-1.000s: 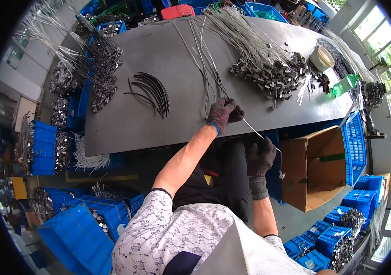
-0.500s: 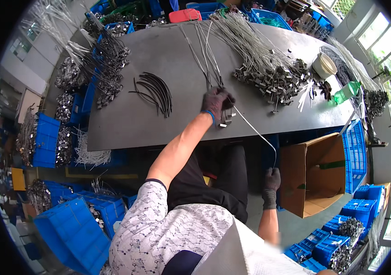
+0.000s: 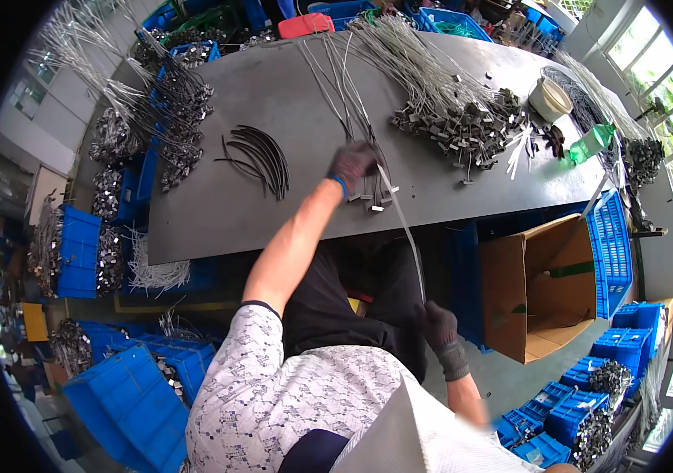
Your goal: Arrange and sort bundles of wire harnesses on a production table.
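My left hand [image 3: 356, 160], in a dark knit glove, is closed over a few thin cables [image 3: 335, 75] that fan out toward the table's far edge. Small metal end pieces [image 3: 376, 208] lie just below that hand on the grey table. From beside it a long pale cable [image 3: 404, 217], smeared by motion, runs down past the table's front edge to my right hand [image 3: 437, 325]. That hand is gloved too and gripped around its lower end, above my right thigh. Several curved black sleeves [image 3: 261, 158] lie on the table to the left.
A large heap of cables with metal ends [image 3: 462, 126] covers the table's right half. Behind it stand a pale bowl [image 3: 549, 99] and a green bottle [image 3: 591, 145]. An open cardboard box [image 3: 503, 299] is below the table at right. Blue crates [image 3: 127, 402] stand at left.
My right hand has moved left toward my legs, still gripping the pale cable, which now hangs steeper and straighter. My left hand has shifted slightly left. The whole view has also shifted a little.
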Demonstrator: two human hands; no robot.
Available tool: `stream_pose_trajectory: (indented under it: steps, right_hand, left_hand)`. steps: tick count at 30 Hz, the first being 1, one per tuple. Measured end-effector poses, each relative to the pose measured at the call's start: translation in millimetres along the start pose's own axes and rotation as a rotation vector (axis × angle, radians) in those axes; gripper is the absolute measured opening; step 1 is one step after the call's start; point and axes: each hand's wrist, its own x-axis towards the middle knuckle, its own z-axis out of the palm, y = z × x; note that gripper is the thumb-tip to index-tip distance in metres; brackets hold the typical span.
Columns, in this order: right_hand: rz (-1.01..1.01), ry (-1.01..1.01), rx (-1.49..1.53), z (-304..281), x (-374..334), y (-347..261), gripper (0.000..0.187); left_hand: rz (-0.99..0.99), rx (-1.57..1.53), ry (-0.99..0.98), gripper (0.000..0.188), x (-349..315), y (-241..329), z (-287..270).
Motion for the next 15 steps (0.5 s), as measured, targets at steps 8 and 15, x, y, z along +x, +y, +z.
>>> stream_pose_trajectory:
  steps: [8, 15]
  right_hand:
    - [0.188, 0.407, 0.793, 44, 162, -38, 0.036]
    - [0.22, 0.415, 0.676, 85, 229, -49, 0.04]
  left_hand:
    - [-0.013, 0.007, -0.239, 0.028, -119, -77, 77]
    - [0.079, 0.038, -0.03, 0.022, -110, -80, 57]
